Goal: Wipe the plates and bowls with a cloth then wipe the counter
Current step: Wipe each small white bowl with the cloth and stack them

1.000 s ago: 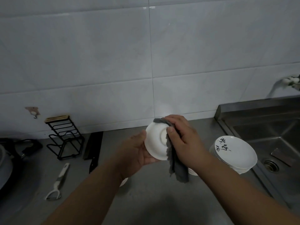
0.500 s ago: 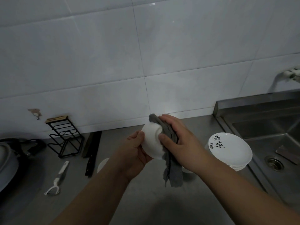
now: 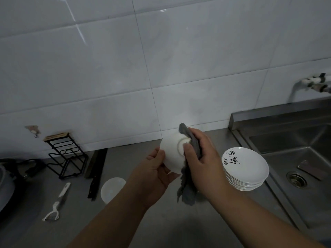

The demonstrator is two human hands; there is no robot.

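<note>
grey counter [image 3: 161, 226] under white wall tiles, steel sink [image 3: 295, 151] at its right end. left of the sink, left hand [image 3: 152, 178] grips a white bowl [image 3: 172, 154], underside facing; right hand [image 3: 202, 158] presses a grey cloth [image 3: 188, 187] on it.

The grey counter [image 3: 179, 230] carries a black wire rack [image 3: 66, 156] at the wall, with a dark knife [image 3: 95, 174] just right of it. A white peeler [image 3: 57, 204] lies nearer. A white bowl [image 3: 112, 189] sits right of the knife. Stacked plates [image 3: 245, 169] stand beside the sink [image 3: 295, 158], and a dark appliance [image 3: 7, 185] is at the left edge.
</note>
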